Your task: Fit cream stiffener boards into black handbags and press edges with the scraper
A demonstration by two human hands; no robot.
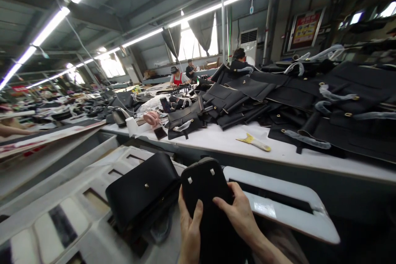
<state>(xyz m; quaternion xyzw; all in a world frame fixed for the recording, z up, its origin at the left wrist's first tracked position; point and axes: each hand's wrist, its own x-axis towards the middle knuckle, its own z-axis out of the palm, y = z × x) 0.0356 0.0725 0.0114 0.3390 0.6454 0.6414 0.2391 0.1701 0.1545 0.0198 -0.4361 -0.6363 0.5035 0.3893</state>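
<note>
A black panel (213, 214) with rounded top corners and two small light tabs near its upper edge is held between both hands at the lower centre. My left hand (190, 227) grips its left edge, thumb on the face. On the right side, my right hand (239, 210) holds the edge with its thumb pressed on the face too. Just left of the panel, a black bag (142, 189) with a small metal clasp rests on a grey moulded surface (102, 165). The lower end of the panel is dark and hard to make out.
A white slotted board (278, 202) lies right of my hands. Beyond, a white table (213, 138) bears piled black bag pieces (225, 99), a yellow tool (254, 142), a pink fan (151, 118) and a white cup (131, 126). Several people sit farther back.
</note>
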